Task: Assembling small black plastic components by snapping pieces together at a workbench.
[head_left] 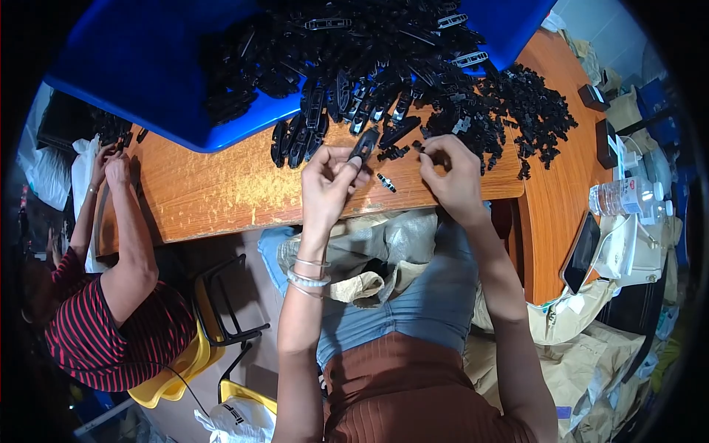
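Over the front part of the wooden table, my left hand (329,179) grips a long black plastic part (365,145), tilted with its far end up and to the right. Across from it, my right hand (453,176) has thumb and forefinger curled together at a small black plastic piece (418,147). Between the hands lies a small black and silvery clip (386,182), with other small black pieces (394,153) just beyond it. Several long black parts (299,140) rest by the bin's edge. A heap of small black pieces (535,111) spreads beyond my right hand.
A blue bin (177,88) full of long black parts tips toward me on the wooden table (214,188). At right are a water bottle (628,198) and a phone (581,251). To the left, a co-worker in a striped shirt (111,332) sits on a yellow chair (203,354).
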{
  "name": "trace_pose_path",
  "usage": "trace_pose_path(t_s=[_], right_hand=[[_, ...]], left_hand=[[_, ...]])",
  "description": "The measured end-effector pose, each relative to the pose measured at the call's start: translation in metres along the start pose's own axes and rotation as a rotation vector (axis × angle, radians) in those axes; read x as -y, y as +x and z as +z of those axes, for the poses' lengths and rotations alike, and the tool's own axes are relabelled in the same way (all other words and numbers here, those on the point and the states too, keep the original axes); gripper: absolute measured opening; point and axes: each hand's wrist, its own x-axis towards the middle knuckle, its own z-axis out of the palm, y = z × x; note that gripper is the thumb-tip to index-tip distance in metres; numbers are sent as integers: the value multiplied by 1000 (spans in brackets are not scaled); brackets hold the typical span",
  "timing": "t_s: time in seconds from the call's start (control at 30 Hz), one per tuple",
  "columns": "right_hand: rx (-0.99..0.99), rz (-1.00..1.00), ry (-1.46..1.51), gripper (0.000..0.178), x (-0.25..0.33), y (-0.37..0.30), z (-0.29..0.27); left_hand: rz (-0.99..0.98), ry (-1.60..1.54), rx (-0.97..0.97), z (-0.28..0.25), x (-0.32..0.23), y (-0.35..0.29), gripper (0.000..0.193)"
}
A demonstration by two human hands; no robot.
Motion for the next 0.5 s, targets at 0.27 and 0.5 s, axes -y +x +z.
trace_pose_path(t_s=[0.27, 0.5], right_hand=[[-40, 434, 711, 17, 47, -9, -6], [-68, 357, 600, 8, 56, -31, 3]], left_hand=[[-94, -45, 192, 1, -19, -28, 22], [-254, -358, 99, 27, -18, -51, 28]])
